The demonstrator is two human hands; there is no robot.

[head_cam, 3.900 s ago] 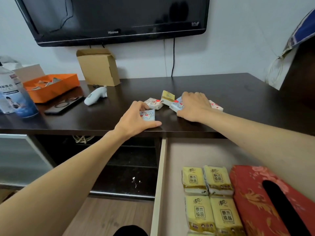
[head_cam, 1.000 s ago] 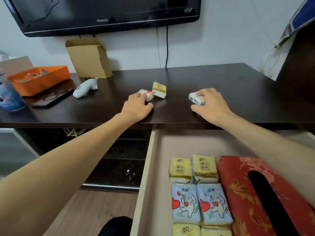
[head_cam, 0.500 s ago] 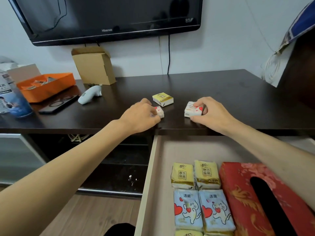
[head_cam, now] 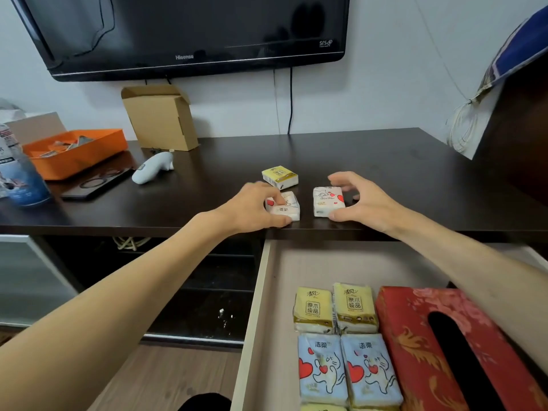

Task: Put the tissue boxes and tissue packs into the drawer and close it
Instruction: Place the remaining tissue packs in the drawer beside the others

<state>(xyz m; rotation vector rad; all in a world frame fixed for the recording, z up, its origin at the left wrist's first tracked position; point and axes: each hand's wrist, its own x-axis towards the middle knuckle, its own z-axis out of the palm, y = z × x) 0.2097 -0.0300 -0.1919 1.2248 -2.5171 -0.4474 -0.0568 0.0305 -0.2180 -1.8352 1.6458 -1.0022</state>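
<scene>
I'm mid-pickup at frame centre: my left hand (head_cam: 252, 207) is clamped on a white tissue pack (head_cam: 284, 206) at the table (head_cam: 385, 161) edge, my right hand (head_cam: 360, 203) spread around another pack (head_cam: 327, 201), fingers not yet closed. A yellow pack (head_cam: 279, 176) sits just behind. Next I'd lift both into the open drawer (head_cam: 267, 292), lower right, beside the packs already there.

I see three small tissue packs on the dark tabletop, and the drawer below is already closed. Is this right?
Not quite. The three tissue packs on the tabletop are right: yellow pack, one at the left hand, one at the right hand. But the head view shows the drawer pulled open.
</scene>
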